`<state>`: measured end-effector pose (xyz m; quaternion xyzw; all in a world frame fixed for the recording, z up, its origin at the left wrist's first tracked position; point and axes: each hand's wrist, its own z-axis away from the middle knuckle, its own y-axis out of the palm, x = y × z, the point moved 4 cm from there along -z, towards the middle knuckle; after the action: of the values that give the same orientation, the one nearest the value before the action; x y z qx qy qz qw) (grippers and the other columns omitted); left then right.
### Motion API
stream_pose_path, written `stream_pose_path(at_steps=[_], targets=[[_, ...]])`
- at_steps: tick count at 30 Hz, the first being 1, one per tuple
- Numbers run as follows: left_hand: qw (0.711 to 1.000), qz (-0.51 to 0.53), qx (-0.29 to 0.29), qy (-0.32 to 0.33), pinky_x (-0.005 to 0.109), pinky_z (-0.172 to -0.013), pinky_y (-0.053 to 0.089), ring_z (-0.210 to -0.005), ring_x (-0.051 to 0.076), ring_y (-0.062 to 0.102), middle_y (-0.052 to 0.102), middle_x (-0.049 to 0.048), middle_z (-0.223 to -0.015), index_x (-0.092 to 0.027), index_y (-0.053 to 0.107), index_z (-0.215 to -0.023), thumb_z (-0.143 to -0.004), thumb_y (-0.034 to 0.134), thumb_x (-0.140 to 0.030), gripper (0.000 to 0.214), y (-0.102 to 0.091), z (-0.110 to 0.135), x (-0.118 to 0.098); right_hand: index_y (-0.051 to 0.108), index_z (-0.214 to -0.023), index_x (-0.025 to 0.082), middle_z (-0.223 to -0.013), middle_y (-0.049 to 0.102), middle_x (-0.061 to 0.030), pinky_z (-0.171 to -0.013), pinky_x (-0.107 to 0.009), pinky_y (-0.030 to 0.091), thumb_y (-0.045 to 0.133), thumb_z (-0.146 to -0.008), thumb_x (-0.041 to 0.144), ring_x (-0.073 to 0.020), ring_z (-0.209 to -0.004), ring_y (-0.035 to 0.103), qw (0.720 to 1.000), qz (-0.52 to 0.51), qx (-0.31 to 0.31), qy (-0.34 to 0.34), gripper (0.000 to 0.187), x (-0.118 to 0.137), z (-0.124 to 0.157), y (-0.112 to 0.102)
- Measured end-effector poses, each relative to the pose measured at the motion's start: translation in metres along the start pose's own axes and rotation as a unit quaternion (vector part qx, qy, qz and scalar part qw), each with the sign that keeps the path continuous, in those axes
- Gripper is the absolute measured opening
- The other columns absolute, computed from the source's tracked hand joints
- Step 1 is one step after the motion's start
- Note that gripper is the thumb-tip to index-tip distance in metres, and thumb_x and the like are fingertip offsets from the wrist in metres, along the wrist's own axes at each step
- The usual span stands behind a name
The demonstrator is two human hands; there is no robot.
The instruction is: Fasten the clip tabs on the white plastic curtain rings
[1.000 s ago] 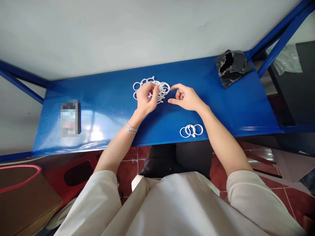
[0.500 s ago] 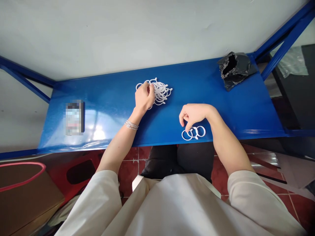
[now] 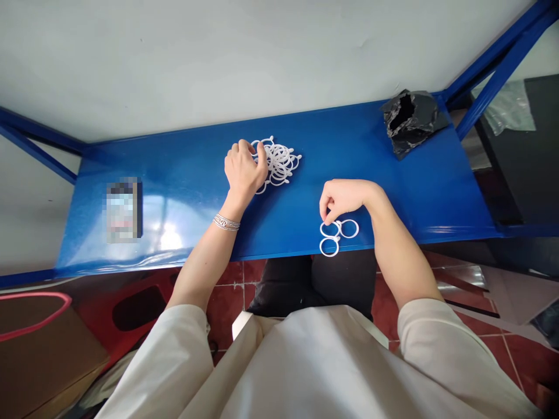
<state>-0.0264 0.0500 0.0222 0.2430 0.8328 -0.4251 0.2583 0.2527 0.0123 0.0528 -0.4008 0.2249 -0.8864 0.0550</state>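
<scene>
**A:** Start at the fingertips. What are they doing?

**B:** The right fingertips [image 3: 327, 217] are bunched downward, closed on the upper ring [image 3: 329, 229] of three white plastic rings [image 3: 338, 237]. The left fingertips [image 3: 258, 150] are curled over the edge of a tangle of white rings [image 3: 280, 165]. Whether they grip one ring there is hidden.

**A:** Why held like that?

**B:** It looks as if the right pinch singles out one ring, while the left hand [image 3: 244, 170] seems to steady the tangle from its 9 o'clock side. The right hand [image 3: 345, 196] arches over the small group from about 1 o'clock.

**A:** Which way do the rings lie?

**B:** Flat on the blue steel shelf [image 3: 393, 186]. Two of the small group line up along a 12-to-6 axis, with the third at 3 o'clock. The tangle has no clear long axis and sits at 10 o'clock from the small group.

**A:** And further out?

**B:** A black plastic bag [image 3: 410, 121] lies at 2 o'clock from the right hand, and a pixelated rectangle [image 3: 123, 209] at 9 o'clock from the left
</scene>
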Motion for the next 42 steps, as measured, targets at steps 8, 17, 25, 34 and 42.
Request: stream_pose_path(at_steps=[8, 17, 25, 34, 42], targets=[[0.882, 0.143, 0.194, 0.406, 0.052, -0.102, 0.061, -0.114, 0.034, 0.077, 0.078, 0.0133, -0.113, -0.027, 0.076, -0.128, -0.102, 0.072, -0.066, 0.047, -0.010, 0.084, -0.125, 0.085, -0.086, 0.018, -0.062, 0.067, 0.0027, -0.065, -0.032, 0.036, 0.083, -0.081, 0.025, -0.0138, -0.060, 0.055, 0.984, -0.023, -0.175, 0.010, 0.009, -0.004, -0.001, -0.016], [0.707, -0.191, 0.339, 0.590, 0.032, -0.146, 0.038, -0.175, 0.013, 0.040, 0.054, -0.0011, -0.180, -0.028, 0.057, -0.173, -0.103, 0.058, -0.025, 0.070, 0.037, 0.286, -0.135, 0.083, -0.086, 0.016, -0.061, 0.070, 0.0020, -0.067, -0.030, 0.039, 0.082, -0.085, 0.018, -0.0126, -0.058, 0.055, 0.977, -0.066, -0.204, 0.015, 0.003, -0.009, -0.003, -0.019], [0.786, -0.003, 0.491, 0.374, 0.022, -0.122, 0.054, -0.167, 0.011, 0.052, 0.049, 0.0033, -0.183, -0.022, 0.037, -0.182, -0.101, 0.048, -0.002, 0.084, 0.030, 0.300, -0.097, 0.085, -0.087, 0.015, -0.058, 0.068, 0.0022, -0.066, -0.031, 0.039, 0.080, -0.087, 0.020, -0.0122, -0.056, 0.053, 0.977, -0.070, -0.201, 0.005, 0.007, -0.012, -0.007, -0.019], [0.875, -0.081, 0.387, 0.279, 0.036, -0.094, 0.065, -0.115, 0.025, 0.082, 0.084, 0.0089, -0.141, -0.024, 0.078, -0.140, -0.102, 0.061, -0.008, 0.045, 0.011, 0.316, -0.076, 0.086, -0.089, 0.014, -0.060, 0.069, 0.0018, -0.063, -0.031, 0.039, 0.080, -0.087, 0.014, -0.0120, -0.057, 0.054, 0.977, -0.063, -0.203, 0.014, 0.007, -0.012, -0.007, -0.018], [0.872, -0.176, 0.418, 0.183, 0.039, -0.079, 0.064, -0.090, 0.030, 0.082, 0.084, 0.0121, -0.097, -0.018, 0.080, -0.123, -0.101, 0.063, -0.010, 0.029, 0.026, 0.310, -0.066, 0.086, -0.088, 0.015, -0.058, 0.068, 0.0030, -0.062, -0.030, 0.040, 0.081, -0.088, 0.014, -0.0118, -0.055, 0.052, 0.977, -0.065, -0.201, 0.019, 0.005, -0.011, -0.007, -0.019]])
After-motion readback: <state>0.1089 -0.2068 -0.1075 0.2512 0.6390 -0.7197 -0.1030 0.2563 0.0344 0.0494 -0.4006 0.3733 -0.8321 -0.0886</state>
